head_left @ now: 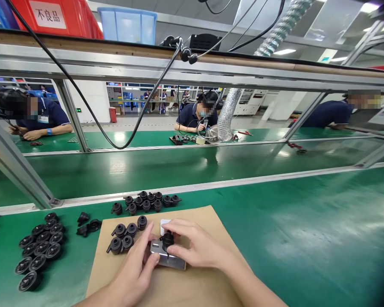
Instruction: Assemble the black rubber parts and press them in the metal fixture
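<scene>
- Green tabletop [275, 238] carries a cardboard sheet [192, 290].
- Left hand [136, 268] grips the metal block [168, 257].
- Right hand [192, 245] pinches a black plastic part [167, 239] on it.

"不良品" label [48, 15] on red bin [80, 17]

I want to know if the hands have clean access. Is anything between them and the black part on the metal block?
Nothing visible. The right hand already pinches the black part seated on the metal block, and the left hand touches the block's left end. The loose black parts lie apart, to the left on the cardboard sheet.
</scene>
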Available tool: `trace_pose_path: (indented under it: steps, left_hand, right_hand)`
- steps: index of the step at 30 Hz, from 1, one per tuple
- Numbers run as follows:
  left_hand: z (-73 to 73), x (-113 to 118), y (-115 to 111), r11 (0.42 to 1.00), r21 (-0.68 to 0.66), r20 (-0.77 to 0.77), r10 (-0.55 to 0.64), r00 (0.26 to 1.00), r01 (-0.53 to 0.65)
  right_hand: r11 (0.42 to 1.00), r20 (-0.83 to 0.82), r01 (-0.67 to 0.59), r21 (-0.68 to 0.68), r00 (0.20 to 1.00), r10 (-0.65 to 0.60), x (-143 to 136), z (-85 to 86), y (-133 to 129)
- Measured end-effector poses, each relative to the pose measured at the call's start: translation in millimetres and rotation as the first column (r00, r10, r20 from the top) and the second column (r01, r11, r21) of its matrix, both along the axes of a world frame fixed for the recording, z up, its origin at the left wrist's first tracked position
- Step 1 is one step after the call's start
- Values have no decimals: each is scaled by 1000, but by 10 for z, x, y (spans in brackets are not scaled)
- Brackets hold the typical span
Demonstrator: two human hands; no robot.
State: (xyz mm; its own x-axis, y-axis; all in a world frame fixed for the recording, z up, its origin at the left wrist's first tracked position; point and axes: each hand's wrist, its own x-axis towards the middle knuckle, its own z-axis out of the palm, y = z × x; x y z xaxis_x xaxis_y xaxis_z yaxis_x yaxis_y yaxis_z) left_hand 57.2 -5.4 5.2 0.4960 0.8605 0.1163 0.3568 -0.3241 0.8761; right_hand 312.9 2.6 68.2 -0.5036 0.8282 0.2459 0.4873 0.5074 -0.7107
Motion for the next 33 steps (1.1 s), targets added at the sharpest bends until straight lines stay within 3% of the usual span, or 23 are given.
trace_pose_path:
  steps: [5,9,11,16,23,26,29,33]
  left_hand:
    - [-25,0,-4,1000,18,-7,11,1000,-11]
    - [-73,-30,-45,999,36,-18,-12,1000,12]
    - [-86,-39,-61,997,51,-28,-63,998,64]
    - [-79,-24,-77,985,80,-35,-149,988,151]
    - [-102,-22,-105,988,99,-40,-115,993,119]
    - [-92,-18,-117,987,109,-26,-118,993,121]
    - [-82,4,-127,989,112,-24,-90,996,92]
    - [-122,31,-137,994,107,-48,-17,999,22]
  right_hand:
    - [1000,-45,-31,-5,999,31,19,-91,33]
    - [996,-135,80,-49,987,-86,130,-206,142]
    - [991,-105,130,-30,986,-132,181,-247,196]
    - [999,68,48,-11,997,-47,170,-221,217]
    - [980,257,166,-112,957,-133,335,-202,207]
    - [984,224,78,-161,974,-41,387,-238,218]
    - [989,232,45,-144,973,-11,348,-260,220]
    - [989,219,137,-50,968,-123,297,-223,217]
